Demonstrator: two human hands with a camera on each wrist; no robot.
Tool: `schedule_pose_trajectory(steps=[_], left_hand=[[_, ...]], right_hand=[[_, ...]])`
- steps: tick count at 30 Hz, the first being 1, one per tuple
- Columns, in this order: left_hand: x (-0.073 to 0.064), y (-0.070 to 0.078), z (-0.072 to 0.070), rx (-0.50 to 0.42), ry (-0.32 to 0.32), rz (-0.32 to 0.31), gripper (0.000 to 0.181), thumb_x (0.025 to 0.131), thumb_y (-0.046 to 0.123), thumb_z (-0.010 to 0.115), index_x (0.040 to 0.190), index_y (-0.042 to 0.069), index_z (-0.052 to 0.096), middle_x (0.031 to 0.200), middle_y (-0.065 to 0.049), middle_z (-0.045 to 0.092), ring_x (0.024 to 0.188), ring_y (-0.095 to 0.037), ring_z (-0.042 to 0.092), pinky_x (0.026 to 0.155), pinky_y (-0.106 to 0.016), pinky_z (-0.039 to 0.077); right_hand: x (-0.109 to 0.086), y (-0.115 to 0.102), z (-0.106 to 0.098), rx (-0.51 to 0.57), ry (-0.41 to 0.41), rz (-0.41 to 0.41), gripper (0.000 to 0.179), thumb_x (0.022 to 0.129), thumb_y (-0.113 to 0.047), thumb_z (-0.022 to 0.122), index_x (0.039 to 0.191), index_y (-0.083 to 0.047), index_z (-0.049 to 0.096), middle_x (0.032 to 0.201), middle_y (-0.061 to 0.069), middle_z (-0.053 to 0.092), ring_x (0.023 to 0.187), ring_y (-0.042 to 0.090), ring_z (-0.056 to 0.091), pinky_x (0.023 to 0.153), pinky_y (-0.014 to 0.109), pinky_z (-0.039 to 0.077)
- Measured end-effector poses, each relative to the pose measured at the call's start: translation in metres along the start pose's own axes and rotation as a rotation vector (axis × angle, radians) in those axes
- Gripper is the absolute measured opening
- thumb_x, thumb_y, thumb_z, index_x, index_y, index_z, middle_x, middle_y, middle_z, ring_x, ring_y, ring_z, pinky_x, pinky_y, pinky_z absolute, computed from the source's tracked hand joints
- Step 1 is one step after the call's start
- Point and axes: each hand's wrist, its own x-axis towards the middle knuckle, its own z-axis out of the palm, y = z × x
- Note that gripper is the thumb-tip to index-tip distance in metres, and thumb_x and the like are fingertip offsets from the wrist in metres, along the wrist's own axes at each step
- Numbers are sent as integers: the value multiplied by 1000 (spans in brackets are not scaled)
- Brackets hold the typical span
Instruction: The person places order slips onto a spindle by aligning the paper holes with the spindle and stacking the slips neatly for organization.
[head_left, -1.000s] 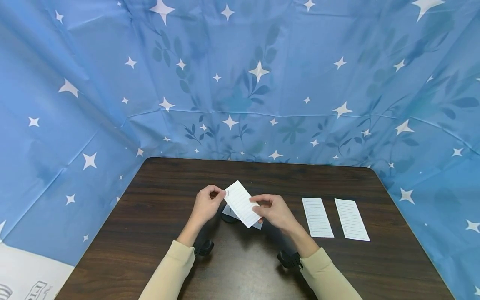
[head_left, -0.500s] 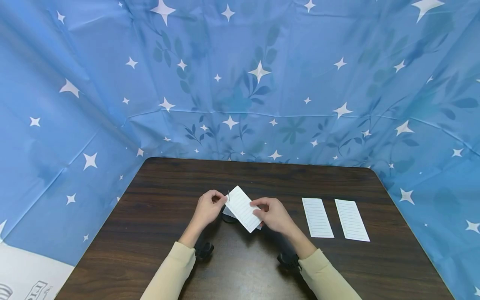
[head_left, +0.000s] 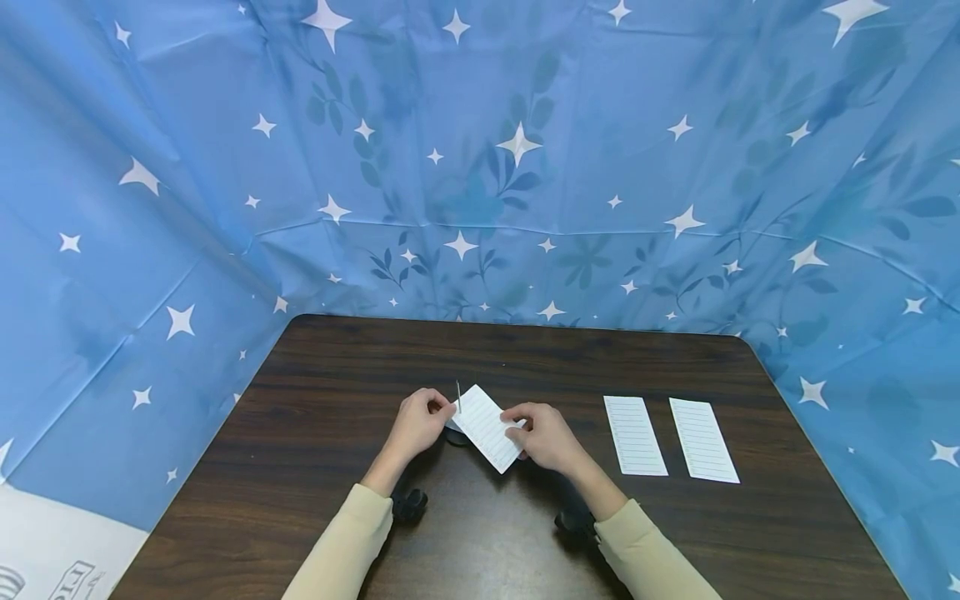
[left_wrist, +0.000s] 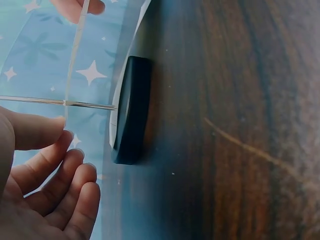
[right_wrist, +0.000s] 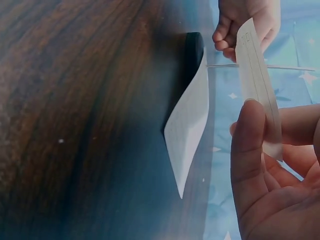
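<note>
Between both hands hangs a white lined paper slip (head_left: 489, 429), run through by the thin metal rod of a paper spike (head_left: 458, 395). My left hand (head_left: 423, 419) pinches the slip's left corner close beside the rod. On the opposite edge, my right hand (head_left: 551, 435) holds the slip between thumb and fingers. The spike's round black base (left_wrist: 134, 110) stands on the table. Another white slip (right_wrist: 187, 125) sits low on the rod at the base, its free end bent and sticking out. In the wrist views the held slip is partway up the rod, apart from the lower one.
Two more lined slips, a nearer one (head_left: 635, 435) and an outer one (head_left: 703, 440), lie flat to the right on the dark wooden table (head_left: 315, 467). A blue star-patterned curtain (head_left: 480, 167) hangs behind the table.
Both hands have lowered the slip toward the base. The rod's tip now stands out clearly above the slip. The two slips on the right have not moved.
</note>
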Motion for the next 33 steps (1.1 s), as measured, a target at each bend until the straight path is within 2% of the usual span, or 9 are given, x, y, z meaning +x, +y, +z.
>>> schedule_pose_trajectory(steps=[11, 19, 27, 33], left_hand=[[1, -5, 7, 56, -41, -57, 13, 95, 16, 71, 84, 9, 70, 85, -3, 58, 71, -16, 52, 66, -34, 45], [-1, -3, 9, 115, -62, -95, 14, 95, 17, 71, 84, 9, 70, 88, -3, 57, 74, -17, 53, 68, -36, 45], [0, -2, 10, 180, -65, -75, 14, 94, 17, 72, 83, 10, 69, 88, -2, 56, 74, -17, 52, 68, -36, 45], [0, -1, 11, 208, -67, -87, 14, 94, 17, 72, 82, 11, 68, 87, -2, 55, 73, -18, 51, 68, -36, 44]], right_hand=[[1, 8, 6, -23, -23, -12, 22, 91, 4, 67, 113, 3, 72, 82, 7, 66, 54, 15, 62, 50, 29, 52], [0, 11, 9, -48, -34, -14, 22, 91, 6, 66, 112, 5, 71, 97, 13, 66, 58, 15, 61, 50, 27, 53], [1, 14, 12, -76, -62, 5, 23, 91, 6, 67, 114, 6, 70, 88, 9, 64, 57, 14, 60, 49, 27, 53], [1, 15, 13, -84, -73, 15, 24, 91, 6, 66, 115, 6, 70, 87, 8, 64, 57, 12, 59, 49, 27, 53]])
